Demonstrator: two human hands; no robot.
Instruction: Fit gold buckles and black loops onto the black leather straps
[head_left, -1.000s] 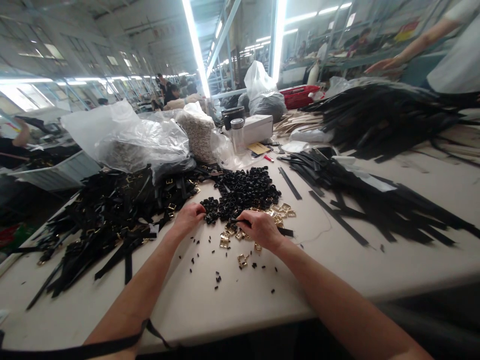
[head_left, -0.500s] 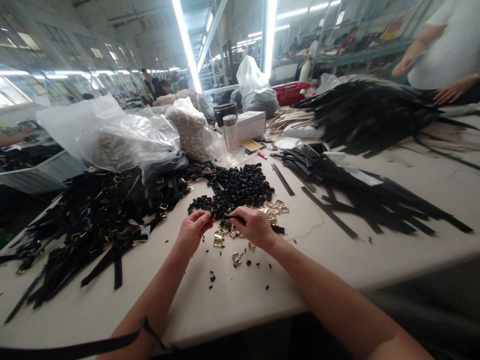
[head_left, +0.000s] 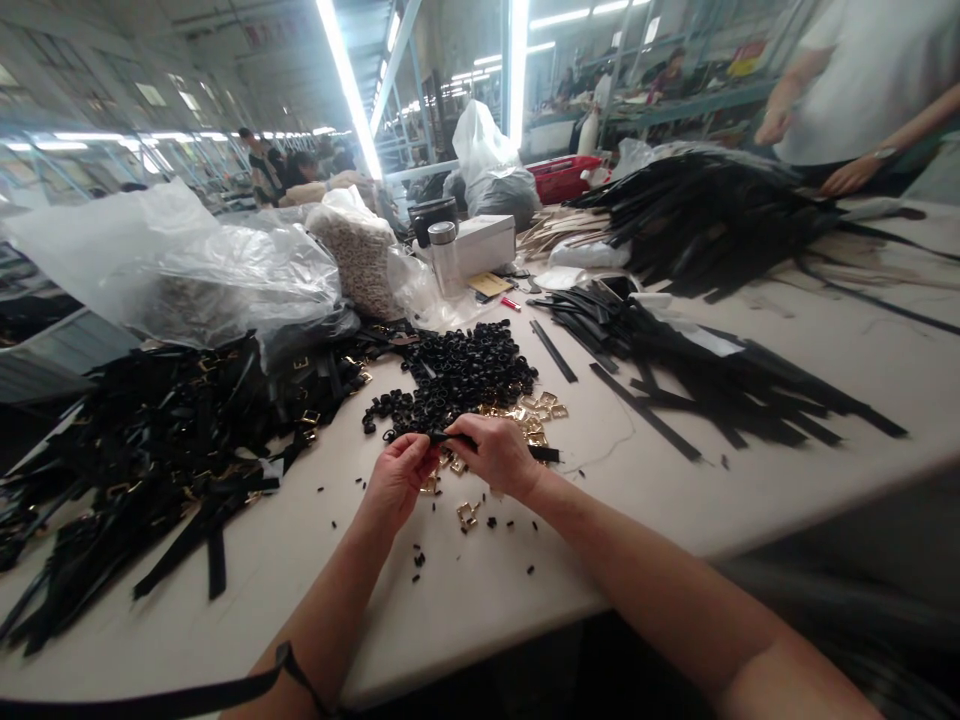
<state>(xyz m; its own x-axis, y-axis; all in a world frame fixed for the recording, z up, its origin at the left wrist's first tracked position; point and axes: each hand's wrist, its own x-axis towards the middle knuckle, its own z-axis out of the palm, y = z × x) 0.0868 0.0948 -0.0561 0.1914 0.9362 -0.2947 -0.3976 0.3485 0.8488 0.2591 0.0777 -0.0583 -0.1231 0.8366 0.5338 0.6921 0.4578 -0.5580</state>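
My right hand [head_left: 495,455] is closed on a short black strap [head_left: 544,453] whose end sticks out past the thumb toward my left hand. My left hand [head_left: 397,478] is pinched at that strap end, holding something small that I cannot make out. Both hands hover over scattered gold buckles [head_left: 466,514] and tiny black bits on the pale table [head_left: 675,520]. Just beyond the hands lies a heap of black loops [head_left: 457,375], with more gold buckles [head_left: 540,410] at its right edge.
A big pile of black straps with gold buckles [head_left: 150,470] covers the left. Loose black strips [head_left: 712,370] lie at right, a larger black heap [head_left: 712,215] behind. Plastic bags [head_left: 210,270], a steel flask [head_left: 445,258] and a white box [head_left: 486,243] stand at the back. Another person [head_left: 862,90] stands far right.
My left hand has come away from the black loop heap and closed in on the strap end held by my right hand. The view has shifted right.
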